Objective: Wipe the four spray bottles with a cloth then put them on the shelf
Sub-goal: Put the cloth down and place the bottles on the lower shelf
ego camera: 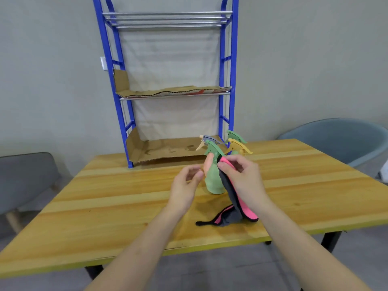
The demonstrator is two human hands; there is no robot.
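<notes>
Right hand (pixel 237 175) pinching cloth (pixel 235 198) just right of green bottle (pixel 213 181) | left hand (pixel 184 181) loose, empty, left of bottle | bottle upright on worktop (pixel 126 196), shelf (pixel 123 106) behind | steady neck, wrap cloth, wipe downward

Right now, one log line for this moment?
right hand: pinches cloth beside front green bottle | left hand: holds nothing | three other bottles: behind it

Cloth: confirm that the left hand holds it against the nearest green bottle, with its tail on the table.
Wrong hand. In the head view the right hand pinches the cloth, not the left hand. The rest stands: it lies against the nearest green bottle, its tail on the table.
</notes>
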